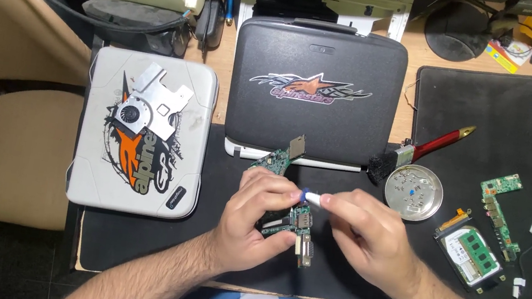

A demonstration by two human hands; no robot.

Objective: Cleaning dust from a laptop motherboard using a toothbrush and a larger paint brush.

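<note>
Two hands are engaged over the dark mat on the counter (130, 248). A green circuit board (284, 217) is gripped in the left hand (256, 220), held just above the mat near the body. A small white tube with a blue tip (311, 197) is pinched in the right hand (364, 234), its tip touching or almost touching the board. Too much could probably be squeezed out and spread onto nearby connectors. The board could also slip, since only its edge is clasped. A dish of screws (413, 192) lies near the right wrist and could be knocked.
</note>
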